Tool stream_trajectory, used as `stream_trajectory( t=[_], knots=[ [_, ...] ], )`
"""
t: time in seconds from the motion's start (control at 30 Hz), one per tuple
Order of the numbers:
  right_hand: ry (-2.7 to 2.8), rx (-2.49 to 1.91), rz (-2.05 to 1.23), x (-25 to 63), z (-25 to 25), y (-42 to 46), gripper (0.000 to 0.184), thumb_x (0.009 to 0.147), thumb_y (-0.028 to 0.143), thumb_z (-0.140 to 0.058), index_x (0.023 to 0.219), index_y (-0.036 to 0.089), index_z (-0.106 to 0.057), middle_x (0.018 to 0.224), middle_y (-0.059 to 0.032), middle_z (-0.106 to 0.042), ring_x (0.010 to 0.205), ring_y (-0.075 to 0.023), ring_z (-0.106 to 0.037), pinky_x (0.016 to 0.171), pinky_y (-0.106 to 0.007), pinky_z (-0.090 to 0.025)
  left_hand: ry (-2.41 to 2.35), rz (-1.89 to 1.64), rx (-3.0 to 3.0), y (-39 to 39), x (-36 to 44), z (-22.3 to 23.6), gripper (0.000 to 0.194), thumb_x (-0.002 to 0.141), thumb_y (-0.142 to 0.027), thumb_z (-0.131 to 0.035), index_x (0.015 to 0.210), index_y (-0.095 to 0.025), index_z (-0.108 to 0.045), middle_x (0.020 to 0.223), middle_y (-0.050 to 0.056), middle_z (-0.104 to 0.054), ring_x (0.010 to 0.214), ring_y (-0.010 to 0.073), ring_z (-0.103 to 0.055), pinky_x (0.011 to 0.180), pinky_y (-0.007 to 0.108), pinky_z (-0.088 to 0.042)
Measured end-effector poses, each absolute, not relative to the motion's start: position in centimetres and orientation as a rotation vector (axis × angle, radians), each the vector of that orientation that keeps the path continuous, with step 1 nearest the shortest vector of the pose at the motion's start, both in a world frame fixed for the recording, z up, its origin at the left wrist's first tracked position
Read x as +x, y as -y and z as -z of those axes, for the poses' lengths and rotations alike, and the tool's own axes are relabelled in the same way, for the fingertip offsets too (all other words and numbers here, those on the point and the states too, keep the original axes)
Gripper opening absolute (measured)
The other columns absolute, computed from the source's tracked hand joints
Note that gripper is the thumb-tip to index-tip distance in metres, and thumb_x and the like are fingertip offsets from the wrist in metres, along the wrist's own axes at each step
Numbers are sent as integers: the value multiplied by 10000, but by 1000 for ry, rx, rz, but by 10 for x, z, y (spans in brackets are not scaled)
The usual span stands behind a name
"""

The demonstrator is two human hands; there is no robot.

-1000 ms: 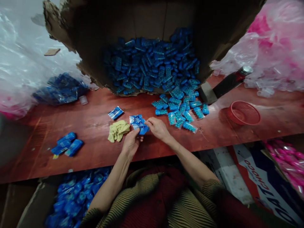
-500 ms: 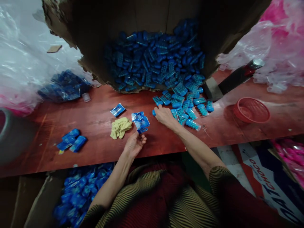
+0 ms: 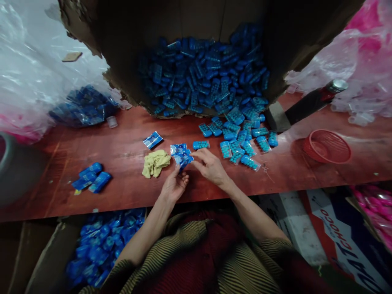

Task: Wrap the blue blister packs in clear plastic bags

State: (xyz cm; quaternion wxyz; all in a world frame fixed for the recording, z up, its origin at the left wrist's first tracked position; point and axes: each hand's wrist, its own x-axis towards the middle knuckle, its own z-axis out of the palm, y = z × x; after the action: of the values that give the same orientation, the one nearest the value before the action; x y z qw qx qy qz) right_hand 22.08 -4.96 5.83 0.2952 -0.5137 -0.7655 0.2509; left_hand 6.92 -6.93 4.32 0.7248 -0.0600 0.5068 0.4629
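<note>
My left hand (image 3: 175, 184) pinches the lower edge of a blue printed sleeve (image 3: 183, 159) between thumb and fingertips. From the other side, the fingertips of my right hand (image 3: 211, 166) close on the sleeve's right edge. More flat blue sleeves (image 3: 178, 148) lie just behind it, overlapping. Beyond my right fingers a small clear bottle of blue balls (image 3: 202, 144) rests on its side, its blue cap pointing left. Left of the sleeves are a crumpled yellow-green cloth (image 3: 156, 163) and a separate flat blue packet (image 3: 152, 140).
A torn cardboard box (image 3: 122, 87) full of similar bottles opens onto the red table (image 3: 128, 134); several bottles (image 3: 237, 151) spill out. At right are a red basket (image 3: 327, 147) and a dark hammer-like tool (image 3: 306, 106). Wrapped blue bottles (image 3: 93, 178) lie at left.
My right hand has let go of the bottle, leaving it lying on the table, and has come nearer to take the sleeve's right edge. My left hand still holds the sleeve.
</note>
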Motion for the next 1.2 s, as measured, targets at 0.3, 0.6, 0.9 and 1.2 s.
stream_trajectory(
  t=[0.3,0.6,0.9,1.2],
  knots=[
    [2091,-1255,-742,216,-58,63,180,903,272,-503,1036,239,-620,1030,-34,-619,944,-150,-587,780,-248,-444,-1091,-1033,-81,73,70,-42,224,902,-207,-455,726,-128,-570,499,0,-529,423,85,-527,395,161,-439],
    [2305,-1306,-682,216,-59,68,154,880,337,-551,967,223,-609,925,-14,-639,812,-141,-577,634,-224,-350,-1099,-1081,44,80,73,-38,126,846,-192,-545,756,-129,-606,560,13,-620,437,92,-564,397,171,-458],
    [2323,-1104,-648,222,-40,69,193,902,215,-497,815,189,-667,807,-33,-612,750,-126,-548,633,-208,-369,-1122,-935,4,78,73,-46,181,877,-173,-485,744,-116,-594,509,12,-599,405,94,-554,383,173,-450],
    [2174,-992,-1093,237,-52,60,159,869,248,-563,832,196,-708,770,-8,-651,713,-122,-603,664,-226,-440,-1157,-946,-102,79,75,-40,209,884,-206,-494,712,-125,-580,484,5,-550,398,92,-530,376,171,-424]
  ],
)
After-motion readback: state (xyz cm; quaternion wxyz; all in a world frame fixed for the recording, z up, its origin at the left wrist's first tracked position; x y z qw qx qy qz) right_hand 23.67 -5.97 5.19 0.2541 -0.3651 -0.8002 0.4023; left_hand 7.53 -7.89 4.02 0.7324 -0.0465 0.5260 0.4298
